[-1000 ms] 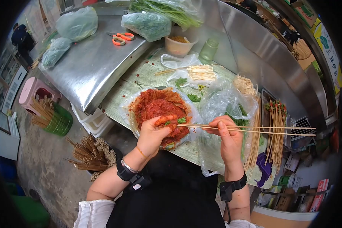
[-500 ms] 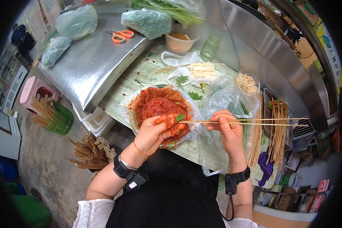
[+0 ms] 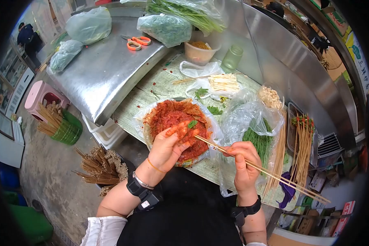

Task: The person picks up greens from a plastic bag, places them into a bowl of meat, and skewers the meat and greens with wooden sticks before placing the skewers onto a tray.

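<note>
Bamboo skewers (image 3: pixel 270 173): pinched in right hand (image 3: pixel 245 162), extending both sides
Left hand (image 3: pixel 167 147): beside green leaf (image 3: pixel 192 124), grip unclear
Plastic-lined bowl (image 3: pixel 146 130): red paste (image 3: pixel 172 112)

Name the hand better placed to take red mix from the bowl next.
Left, probably: the left hand is over the red mix, while the right hand is farther off and holding thin sticks.

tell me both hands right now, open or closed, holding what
Left hand: partly curled over the red mix, a green leaf by its fingers; grip cannot be told.
Right hand: closed, holding thin wooden skewers.
</note>
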{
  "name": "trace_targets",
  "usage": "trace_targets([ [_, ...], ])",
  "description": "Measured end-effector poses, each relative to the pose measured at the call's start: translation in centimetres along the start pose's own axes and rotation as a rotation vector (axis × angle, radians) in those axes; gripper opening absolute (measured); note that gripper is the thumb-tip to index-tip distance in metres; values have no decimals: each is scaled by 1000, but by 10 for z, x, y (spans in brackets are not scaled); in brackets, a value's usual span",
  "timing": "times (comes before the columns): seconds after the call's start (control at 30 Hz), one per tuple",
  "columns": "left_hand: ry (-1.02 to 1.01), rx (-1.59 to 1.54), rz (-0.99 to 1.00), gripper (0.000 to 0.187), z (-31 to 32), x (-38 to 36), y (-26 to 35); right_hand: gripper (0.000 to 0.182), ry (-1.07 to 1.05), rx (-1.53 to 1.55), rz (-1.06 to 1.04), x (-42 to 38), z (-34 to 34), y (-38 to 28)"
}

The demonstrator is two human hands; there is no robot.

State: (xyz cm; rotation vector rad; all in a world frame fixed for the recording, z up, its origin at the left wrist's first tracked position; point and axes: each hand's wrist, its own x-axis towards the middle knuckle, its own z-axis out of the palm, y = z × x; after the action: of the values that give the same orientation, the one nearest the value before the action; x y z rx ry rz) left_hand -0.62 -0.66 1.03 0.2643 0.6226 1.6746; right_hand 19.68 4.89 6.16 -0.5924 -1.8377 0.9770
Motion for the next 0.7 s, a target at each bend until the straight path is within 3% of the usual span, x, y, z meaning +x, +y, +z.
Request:
trace_targets([
  [0.43,62,-20,58,29,-2,1,-11,10,-110,-168,-169,1,21,-3],
  [0.7,105,168,228,28,-2,5,-19,16,-161,-321,-318,6,35,0],
])
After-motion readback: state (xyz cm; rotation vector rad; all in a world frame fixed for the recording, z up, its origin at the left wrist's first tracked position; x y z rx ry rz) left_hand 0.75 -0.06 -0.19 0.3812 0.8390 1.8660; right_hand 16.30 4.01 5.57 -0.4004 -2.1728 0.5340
